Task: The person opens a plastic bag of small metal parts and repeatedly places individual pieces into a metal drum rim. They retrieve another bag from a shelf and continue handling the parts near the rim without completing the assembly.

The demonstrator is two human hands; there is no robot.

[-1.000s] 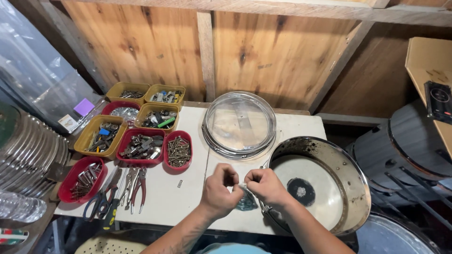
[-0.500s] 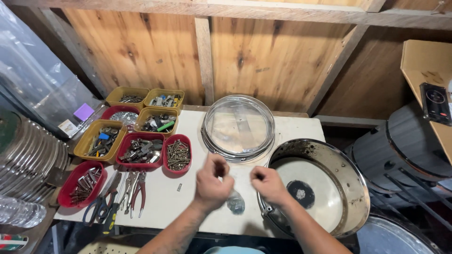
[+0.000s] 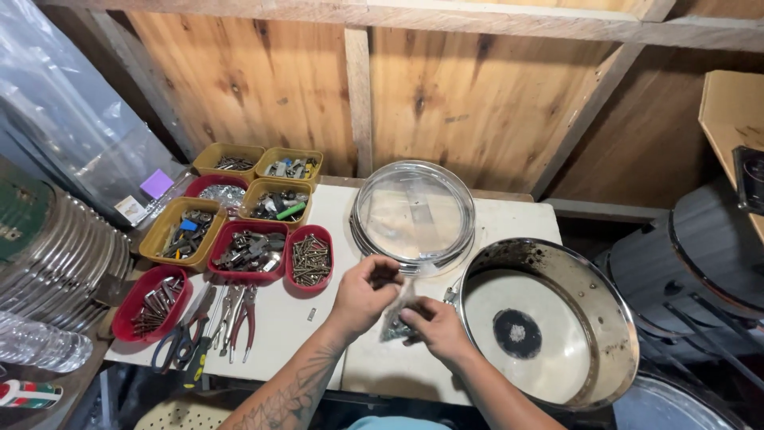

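While pinched between both hands' fingers point(image 3: 407, 314), small bag point(image 3: 395, 320) hangs.

Plywood wall point(image 3: 263, 87) with timber studs behind a white table point(image 3: 278, 318)

red trays point(image 3: 251, 253), yellow trays point(image 3: 182, 231), white table point(image 3: 278, 318), silver drum shell point(image 3: 549, 318)

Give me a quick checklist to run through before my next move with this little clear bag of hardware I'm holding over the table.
1. Both hands on the small clear plastic bag: ok, left hand pinches its top, right hand supports it below.
2. Bag over the white tabletop, not past its edge: ok.
3. Bag sealed or open: cannot tell.
4. Bag contents: cannot tell, small dark bits.
5. Round metal drum shell beside right hand sits flat: ok.
6. Red tray of screws upright, within reach: ok.
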